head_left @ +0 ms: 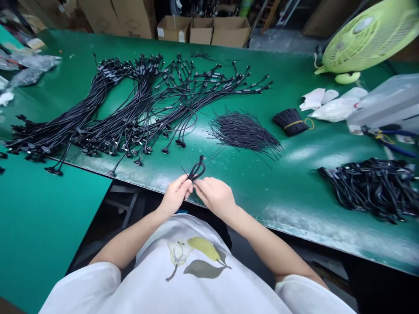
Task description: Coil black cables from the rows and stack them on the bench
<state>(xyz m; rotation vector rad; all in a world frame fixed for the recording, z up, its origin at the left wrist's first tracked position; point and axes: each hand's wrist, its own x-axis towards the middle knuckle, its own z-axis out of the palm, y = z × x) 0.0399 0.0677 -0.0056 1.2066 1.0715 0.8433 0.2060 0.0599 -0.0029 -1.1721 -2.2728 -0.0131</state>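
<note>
"Over the near edge of the green bench [278,187], what do you hold?"

"One looped cable [194,173], black, gathered small, with its plug [202,157] standing clear at the far end. Whether it touches the surface I cannot tell."

"State of each hand?"

"My left hand [176,192] pinches the near end of the loop between thumb and fingers. My right hand [216,196] pinches at the same spot from the other side; its fingertips are partly hidden, so I cannot tell whether they also grip the thin strip [184,170] that juts out to the left."

"Handling assessment?"

"Light, in my judgement, and flexible but springy: slack fingers would likely let the loop open. The jacket looks smooth, probably slightly slippery. The strip appears thin and easily bent."

"Recommended hold?"

"At the near end, where the strands meet, firm but not crushing. I would keep pressure off the plug, likely the most fragile part."

"Surroundings?"

"Long cables [140,109] lie beyond to the left, loose strips [244,130] beyond to the right, and a heap of bundled cables [373,187] well apart, farther right."
</note>
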